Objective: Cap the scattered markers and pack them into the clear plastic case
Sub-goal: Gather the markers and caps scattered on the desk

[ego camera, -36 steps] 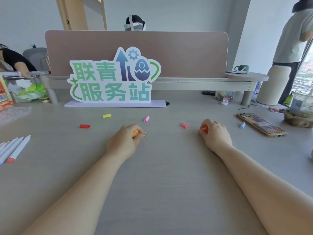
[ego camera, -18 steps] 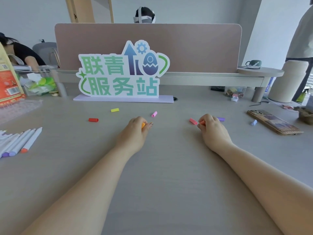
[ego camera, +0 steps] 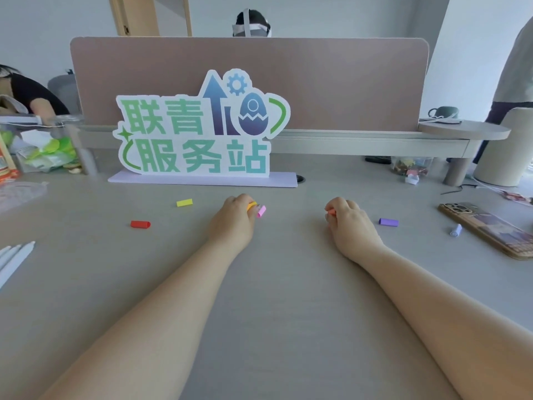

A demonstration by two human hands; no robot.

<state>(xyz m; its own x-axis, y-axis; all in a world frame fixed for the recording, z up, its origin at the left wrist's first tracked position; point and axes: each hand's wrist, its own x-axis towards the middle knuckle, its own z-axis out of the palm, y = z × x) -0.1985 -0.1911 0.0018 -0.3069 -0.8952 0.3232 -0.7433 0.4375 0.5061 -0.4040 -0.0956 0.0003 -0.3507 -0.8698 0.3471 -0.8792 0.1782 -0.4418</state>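
On the surface, the markers lay far left, well apart from both hands. The left grip pinched an orange cap beside a pink cap; the right grip held a reddish cap. Reaching for more caps could have loosened those grasps and sent caps rolling.

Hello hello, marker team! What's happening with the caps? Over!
Left hand grips small orange plastic cap, pink plastic cap beside fingertips. Right hand pinches orange-red plastic cap. Yellow cap, red cap, purple cap loose on grey table. Nothing blocking.
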